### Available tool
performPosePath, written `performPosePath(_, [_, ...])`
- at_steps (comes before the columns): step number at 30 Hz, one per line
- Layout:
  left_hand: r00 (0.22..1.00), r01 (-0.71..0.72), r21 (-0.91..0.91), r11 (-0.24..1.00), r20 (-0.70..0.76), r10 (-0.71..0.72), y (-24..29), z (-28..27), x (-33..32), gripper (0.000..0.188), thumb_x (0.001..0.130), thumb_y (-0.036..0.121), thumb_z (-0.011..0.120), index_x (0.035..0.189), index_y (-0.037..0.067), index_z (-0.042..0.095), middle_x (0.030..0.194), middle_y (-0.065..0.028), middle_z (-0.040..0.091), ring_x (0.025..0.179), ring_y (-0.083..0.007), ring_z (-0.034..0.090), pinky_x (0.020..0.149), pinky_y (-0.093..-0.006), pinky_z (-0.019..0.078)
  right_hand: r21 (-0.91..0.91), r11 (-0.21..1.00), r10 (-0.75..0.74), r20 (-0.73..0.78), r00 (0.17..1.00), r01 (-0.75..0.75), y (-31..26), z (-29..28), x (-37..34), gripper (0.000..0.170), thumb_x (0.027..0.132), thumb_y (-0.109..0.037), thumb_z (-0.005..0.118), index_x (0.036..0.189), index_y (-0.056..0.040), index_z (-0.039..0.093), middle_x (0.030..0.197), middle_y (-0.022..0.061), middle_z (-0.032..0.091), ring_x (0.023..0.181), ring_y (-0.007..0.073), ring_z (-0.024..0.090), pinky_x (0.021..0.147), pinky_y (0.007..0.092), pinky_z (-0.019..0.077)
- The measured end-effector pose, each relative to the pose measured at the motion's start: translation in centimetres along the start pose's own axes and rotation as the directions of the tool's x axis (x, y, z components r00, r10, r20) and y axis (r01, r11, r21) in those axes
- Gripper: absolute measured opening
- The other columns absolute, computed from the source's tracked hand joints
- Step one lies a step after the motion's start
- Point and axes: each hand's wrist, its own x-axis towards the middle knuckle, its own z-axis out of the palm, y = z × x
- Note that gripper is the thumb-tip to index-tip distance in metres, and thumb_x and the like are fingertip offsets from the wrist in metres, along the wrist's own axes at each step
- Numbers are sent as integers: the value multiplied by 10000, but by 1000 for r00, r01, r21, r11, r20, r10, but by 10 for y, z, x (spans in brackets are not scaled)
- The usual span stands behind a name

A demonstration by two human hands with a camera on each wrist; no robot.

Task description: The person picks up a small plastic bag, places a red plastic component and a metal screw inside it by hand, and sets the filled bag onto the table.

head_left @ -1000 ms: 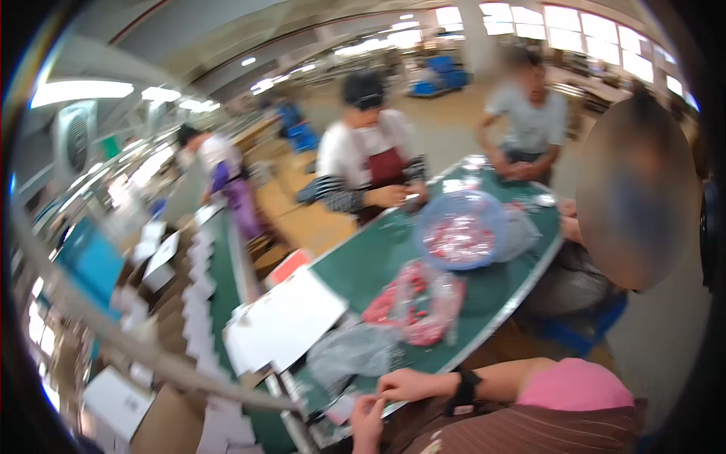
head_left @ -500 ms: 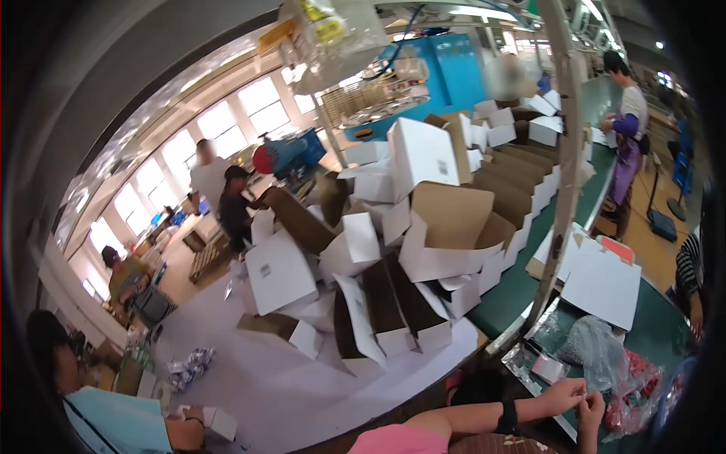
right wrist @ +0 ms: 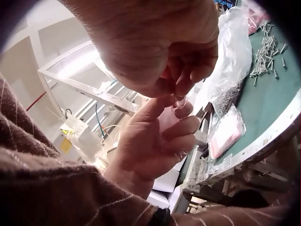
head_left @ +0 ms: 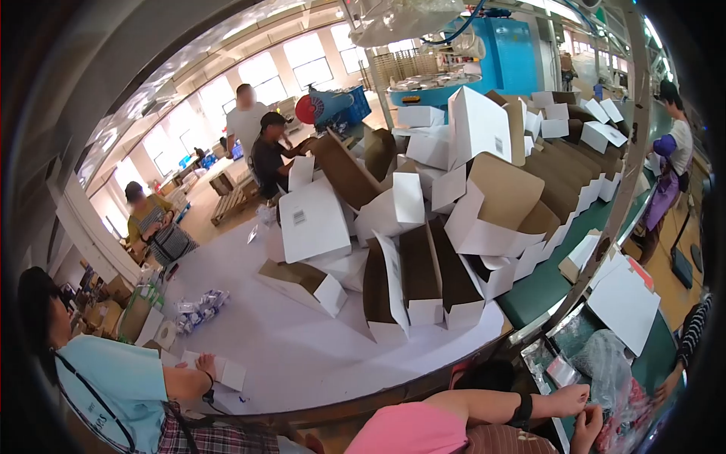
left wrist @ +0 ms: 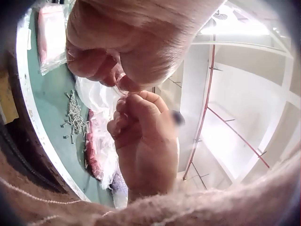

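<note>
At the lower right of the head view my left hand (head_left: pixel 563 401) and right hand (head_left: pixel 587 428) meet at the fingertips, at the edge of the green table. The left wrist view shows my left hand (left wrist: pixel 131 40) above, its thumb and fingers pinching a small clear plastic piece (left wrist: pixel 121 84). From below, my right hand (left wrist: pixel 148 136) pinches it too. Fingers hide most of the piece, and I cannot tell its kind. Many metal screws (right wrist: pixel 269 52) lie loose on the table (right wrist: pixel 282 101), near a clear bag (right wrist: pixel 230 52) and a small packet (right wrist: pixel 227 132).
White cardboard boxes (head_left: pixel 318 219) are heaped on the pale table (head_left: pixel 302 371) to the left. A metal post (head_left: pixel 628 151) stands between the two tables. A person in a light-blue top (head_left: pixel 113 371) works at the left. White card (head_left: pixel 624 303) lies on the green table.
The head view has swung left, from the green table with people around it to the heap of boxes. Both hands stay together, fingertips meeting, throughout.
</note>
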Motion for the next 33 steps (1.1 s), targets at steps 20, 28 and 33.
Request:
performPosePath(20, [998,-43,-59,997,47,46,-12,9,5,70,691,32,518,755,12,499,652,-137,548,644,-267,554,560,-355,416,-180,980,133,242,961,-91,14,-36,6,243,780,-38,636,991,57,560,1027,125,575,926,205,520,732,302,442])
performPosePath(28, [981,122,-44,991,158,-114,-7,-20,-6,211,763,203,522,783,-3,561,712,-106,549,696,-199,525,644,-339,436,49,994,98,-51,994,-95,-3,-29,1,81,736,-65,588,740,14,575,672,127,554,608,217,546,565,295,427])
performPosePath(33, [928,347,-26,937,151,-340,-14,-40,-19,162,770,167,557,777,8,587,704,-73,583,707,-163,550,681,-291,439,-338,899,231,-175,957,-279,39,-39,-35,360,723,-198,640,1022,-32,529,917,165,537,836,333,560,713,411,461])
